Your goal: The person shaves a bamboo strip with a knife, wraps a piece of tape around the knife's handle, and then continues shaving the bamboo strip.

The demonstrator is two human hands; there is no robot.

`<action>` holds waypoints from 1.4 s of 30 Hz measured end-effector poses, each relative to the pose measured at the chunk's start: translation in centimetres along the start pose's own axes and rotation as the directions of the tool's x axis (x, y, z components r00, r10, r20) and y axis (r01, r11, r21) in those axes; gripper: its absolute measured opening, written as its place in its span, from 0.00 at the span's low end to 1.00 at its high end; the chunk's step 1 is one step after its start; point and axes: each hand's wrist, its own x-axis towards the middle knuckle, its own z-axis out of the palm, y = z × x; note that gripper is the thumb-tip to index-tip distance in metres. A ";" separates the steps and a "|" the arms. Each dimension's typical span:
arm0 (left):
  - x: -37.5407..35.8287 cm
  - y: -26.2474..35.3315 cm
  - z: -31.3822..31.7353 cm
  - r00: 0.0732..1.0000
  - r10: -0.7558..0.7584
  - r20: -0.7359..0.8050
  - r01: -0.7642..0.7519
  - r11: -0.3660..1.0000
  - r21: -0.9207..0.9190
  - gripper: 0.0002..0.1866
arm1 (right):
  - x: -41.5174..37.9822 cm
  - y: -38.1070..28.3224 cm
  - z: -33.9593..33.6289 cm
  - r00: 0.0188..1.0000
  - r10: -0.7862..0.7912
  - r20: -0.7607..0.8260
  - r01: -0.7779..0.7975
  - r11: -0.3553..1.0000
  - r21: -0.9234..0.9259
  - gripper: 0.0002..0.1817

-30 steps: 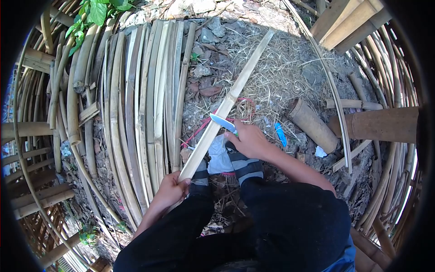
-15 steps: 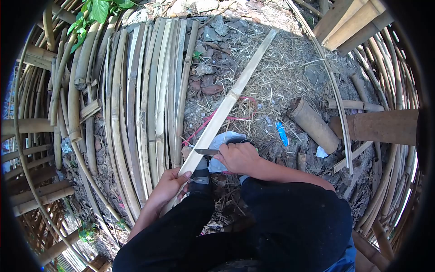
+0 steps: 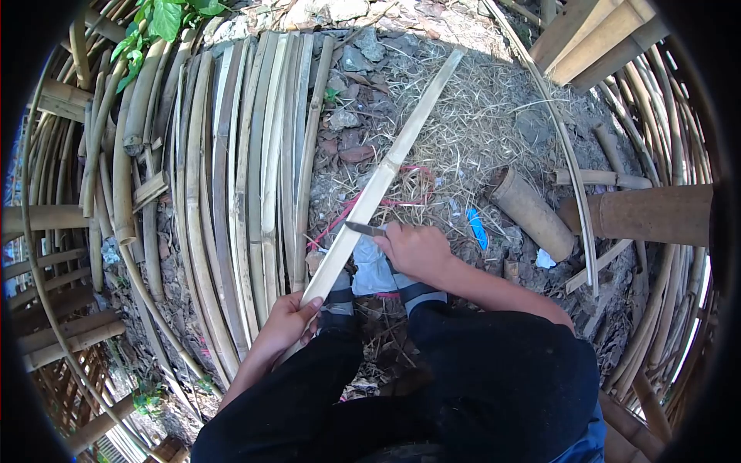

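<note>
A long pale bamboo strip point(image 3: 378, 184) runs slantwise from my lap up toward the top of the view. Near its lower end my left hand point(image 3: 289, 322) is closed round it, thumb on top. My right hand point(image 3: 417, 248) grips a knife point(image 3: 364, 228), its handle mostly hidden in my fingers. The blade points left and lies across the strip, above my left hand. Beneath the right hand, a pale sheet point(image 3: 373, 270) lies between my feet.
Many bamboo strips point(image 3: 255, 170) lie side by side at left. A thick bamboo piece point(image 3: 534, 214) and a blue wrapper point(image 3: 478, 229) are on the ground at right. Pink string point(image 3: 340, 224) lies under the strip. Bamboo poles point(image 3: 656, 217) stand at far right.
My right hand has moved up and slightly right along the strip with the knife, uncovering more of the pale sheet and my foot. My left hand keeps its grip.
</note>
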 end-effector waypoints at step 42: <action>1.1 -1.3 -1.1 0.999 0.009 -0.032 -0.010 0.999 -0.051 0.13 | -0.9 0.8 0.0 0.936 0.208 -0.285 0.019 0.777 0.630 0.29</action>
